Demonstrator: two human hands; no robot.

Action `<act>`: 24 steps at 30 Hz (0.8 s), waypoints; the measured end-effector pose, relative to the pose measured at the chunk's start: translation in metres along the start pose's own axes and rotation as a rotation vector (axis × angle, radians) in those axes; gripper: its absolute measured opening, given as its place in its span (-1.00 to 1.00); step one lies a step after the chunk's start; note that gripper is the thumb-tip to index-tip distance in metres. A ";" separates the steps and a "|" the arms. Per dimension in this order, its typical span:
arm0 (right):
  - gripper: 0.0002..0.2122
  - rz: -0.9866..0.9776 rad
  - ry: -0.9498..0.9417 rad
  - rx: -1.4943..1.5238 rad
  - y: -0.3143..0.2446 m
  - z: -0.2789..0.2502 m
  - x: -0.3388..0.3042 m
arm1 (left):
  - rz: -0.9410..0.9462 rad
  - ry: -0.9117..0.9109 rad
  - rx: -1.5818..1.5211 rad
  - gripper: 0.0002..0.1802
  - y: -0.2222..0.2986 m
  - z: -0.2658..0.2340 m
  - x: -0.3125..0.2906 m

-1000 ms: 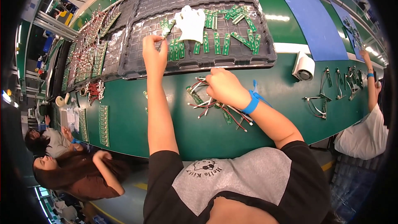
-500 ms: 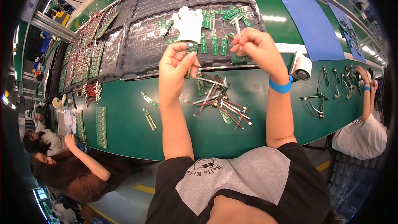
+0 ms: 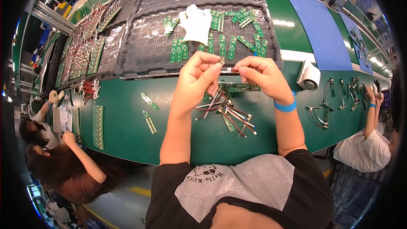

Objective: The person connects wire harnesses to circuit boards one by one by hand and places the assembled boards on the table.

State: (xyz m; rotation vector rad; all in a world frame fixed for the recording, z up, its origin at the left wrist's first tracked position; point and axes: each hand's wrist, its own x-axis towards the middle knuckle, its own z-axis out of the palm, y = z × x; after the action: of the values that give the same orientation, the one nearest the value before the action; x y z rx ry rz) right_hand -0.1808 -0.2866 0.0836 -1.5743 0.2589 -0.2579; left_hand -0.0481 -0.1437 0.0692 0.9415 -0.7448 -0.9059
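Observation:
My left hand (image 3: 197,80) pinches a small circuit board (image 3: 221,61), seen nearly edge-on between thumb and forefinger. Close by on its right, my right hand (image 3: 260,76) has thumb and forefinger closed on the end of a thin cable (image 3: 232,69), mostly hidden by the fingers. Below both hands lies a pile of red, white and black cables (image 3: 233,112) with small connectors, some joined to green boards. Another green board (image 3: 243,87) shows just under the right fingers. Beyond them, a black plastic tray (image 3: 148,42) holds many short green boards (image 3: 232,48).
A white glove (image 3: 196,24) lies on the tray. Two loose boards (image 3: 149,121) rest on the green table left of my arm. A white fan-like device (image 3: 309,76) stands at right near a blue mat (image 3: 318,29). Co-workers sit at left and right, with wired boards (image 3: 324,116) nearby.
My right hand has come down from over the tray toward my left hand. The left hand has moved slightly right and nearer, turning the board edge-on. More boards in the tray are uncovered.

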 end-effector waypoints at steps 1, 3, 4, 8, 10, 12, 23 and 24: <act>-0.84 0.015 -0.006 0.040 0.002 0.000 -0.001 | 0.035 -0.027 0.023 -0.83 -0.003 -0.001 0.001; -0.83 -0.011 0.020 0.023 0.005 0.002 -0.003 | 0.030 -0.043 0.005 -0.83 -0.007 0.001 0.001; -0.83 -0.043 0.046 0.003 0.005 0.004 -0.003 | 0.031 -0.060 -0.010 -0.83 -0.009 0.003 0.002; -0.84 -0.217 0.146 0.009 0.006 0.014 -0.003 | -0.049 -0.078 0.012 -0.83 -0.007 0.011 0.000; -0.84 -0.200 0.165 0.025 0.009 0.014 -0.004 | -0.045 0.010 0.090 -0.84 -0.009 0.016 -0.001; -0.85 -0.186 0.178 0.039 0.011 0.014 -0.005 | -0.001 0.054 0.224 -0.84 -0.010 0.021 -0.002; -0.87 -0.132 0.317 -0.141 0.013 0.023 -0.004 | 0.343 0.135 1.020 -0.82 -0.020 0.026 -0.001; -0.87 -0.134 0.315 -0.141 0.014 0.023 -0.004 | 0.344 0.137 1.020 -0.82 -0.021 0.026 -0.001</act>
State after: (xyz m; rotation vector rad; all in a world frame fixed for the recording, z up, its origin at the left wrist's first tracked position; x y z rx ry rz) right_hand -0.1770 -0.2642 0.0695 -1.6906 0.4245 -0.6053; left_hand -0.0775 -0.1581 0.0608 1.6690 -1.2335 -0.0982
